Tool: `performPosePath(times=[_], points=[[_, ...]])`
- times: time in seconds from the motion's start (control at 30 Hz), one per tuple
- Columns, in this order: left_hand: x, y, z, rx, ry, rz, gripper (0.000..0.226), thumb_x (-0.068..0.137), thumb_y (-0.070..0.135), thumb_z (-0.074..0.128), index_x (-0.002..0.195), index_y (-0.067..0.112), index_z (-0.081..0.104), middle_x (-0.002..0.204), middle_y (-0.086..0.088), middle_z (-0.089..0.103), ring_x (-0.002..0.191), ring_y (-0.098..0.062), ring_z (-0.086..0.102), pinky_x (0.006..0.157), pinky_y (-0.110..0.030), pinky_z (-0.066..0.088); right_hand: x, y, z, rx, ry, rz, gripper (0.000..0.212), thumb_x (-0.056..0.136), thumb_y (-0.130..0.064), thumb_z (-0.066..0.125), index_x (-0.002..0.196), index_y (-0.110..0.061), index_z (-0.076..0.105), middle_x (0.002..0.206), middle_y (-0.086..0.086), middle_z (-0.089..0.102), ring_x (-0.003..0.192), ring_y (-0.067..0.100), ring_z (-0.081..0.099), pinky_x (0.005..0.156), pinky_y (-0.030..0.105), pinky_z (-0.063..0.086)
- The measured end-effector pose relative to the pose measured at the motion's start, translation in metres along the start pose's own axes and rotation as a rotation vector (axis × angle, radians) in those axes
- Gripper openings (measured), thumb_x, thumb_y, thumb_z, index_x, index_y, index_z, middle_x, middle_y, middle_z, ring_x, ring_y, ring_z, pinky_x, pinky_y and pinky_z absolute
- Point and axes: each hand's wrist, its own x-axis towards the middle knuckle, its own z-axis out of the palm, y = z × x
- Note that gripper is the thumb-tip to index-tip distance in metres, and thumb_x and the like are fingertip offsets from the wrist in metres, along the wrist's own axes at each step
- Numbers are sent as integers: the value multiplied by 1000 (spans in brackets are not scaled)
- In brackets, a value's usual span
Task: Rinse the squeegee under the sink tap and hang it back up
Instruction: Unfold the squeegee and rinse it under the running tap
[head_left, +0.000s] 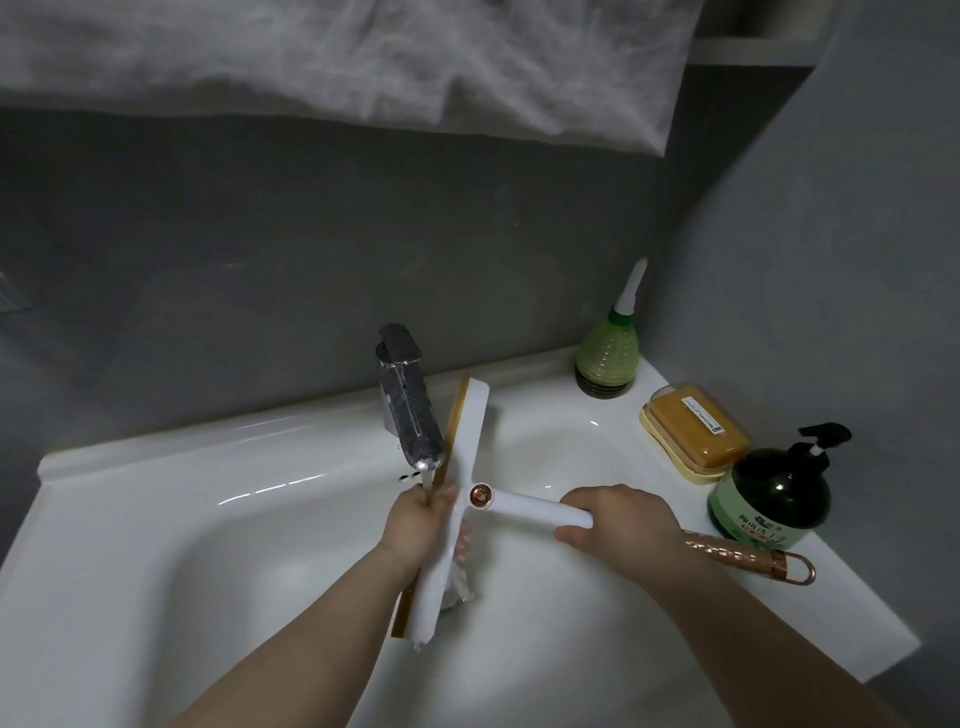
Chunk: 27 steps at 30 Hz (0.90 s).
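The white squeegee (470, 441) is held over the white sink (156, 499), its long blade bar running from beside the chrome tap (408, 405) down into the basin. An amber rubber strip lines the bar's left edge. Water runs from the tap spout onto the bar and splashes below it. My left hand (415, 519) wraps around the middle of the blade bar, under the stream. My right hand (618, 522) grips the white handle, whose copper-coloured end with a hanging loop (748, 564) sticks out past my wrist.
On the sink's right ledge stand a green squeeze bottle with a white nozzle (609, 353), a yellow soap box (693, 431) and a dark green pump bottle (774, 499). A grey cloth (363, 57) hangs on the wall above.
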Motion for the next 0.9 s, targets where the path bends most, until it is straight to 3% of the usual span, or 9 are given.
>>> performPosePath(times=[0.17, 0.27, 0.37, 0.47, 0.6, 0.7, 0.8, 0.9], points=[[0, 2, -2, 9, -34, -1, 21, 92, 10, 44, 75, 5, 56, 64, -13, 60, 42, -20, 57, 50, -28, 45, -2, 2, 0, 2, -13, 1, 30, 84, -45, 53, 108, -29, 59, 108, -3, 67, 101, 19, 60, 72, 22, 34], [-1, 1, -4, 18, 7, 29, 20, 87, 9, 54, 69, 2, 60, 61, -15, 59, 40, -18, 57, 44, -23, 45, -4, 1, 1, 30, -19, 11, 29, 84, -44, 53, 106, -28, 60, 106, -2, 68, 99, 19, 60, 71, 21, 34], [0, -2, -9, 158, 66, 50, 36, 87, 23, 54, 57, 4, 63, 50, -9, 63, 37, -14, 57, 41, -16, 46, -5, 1, 2, 44, -28, 9, 29, 84, -44, 53, 107, -28, 60, 106, -2, 68, 98, 18, 60, 73, 21, 37], [1, -3, -10, 161, 9, -3, 35, 91, 27, 47, 68, 4, 60, 57, -12, 62, 36, -14, 57, 49, -22, 50, -5, 1, 1, 27, -34, 5, 29, 84, -45, 54, 106, -28, 61, 106, -3, 68, 98, 18, 60, 73, 21, 37], [4, -6, -8, 112, 14, 63, 20, 92, 16, 47, 89, 2, 60, 67, -13, 62, 42, -17, 60, 51, -27, 48, -5, -1, 3, 17, -30, 11, 28, 84, -45, 54, 106, -28, 61, 106, -3, 68, 99, 18, 60, 71, 22, 34], [6, -6, -13, 133, 68, 93, 23, 89, 18, 52, 77, 1, 63, 54, -8, 65, 40, -14, 61, 42, -19, 50, -6, -1, 3, 34, -27, 16, 28, 84, -44, 54, 106, -27, 61, 105, -2, 68, 98, 19, 60, 72, 22, 35], [10, -8, -17, 396, 116, 55, 43, 90, 38, 48, 68, 2, 57, 61, -10, 60, 60, -22, 57, 60, -23, 46, -5, 0, 3, 40, -33, 20, 29, 84, -45, 54, 105, -27, 61, 105, -2, 68, 97, 18, 60, 72, 21, 36], [10, -10, -15, 450, 59, 34, 44, 94, 34, 40, 88, -5, 60, 83, -20, 61, 71, -27, 57, 71, -34, 50, -6, 0, 3, 4, -40, 9, 29, 84, -45, 54, 106, -28, 61, 106, -3, 68, 98, 18, 60, 71, 21, 34]])
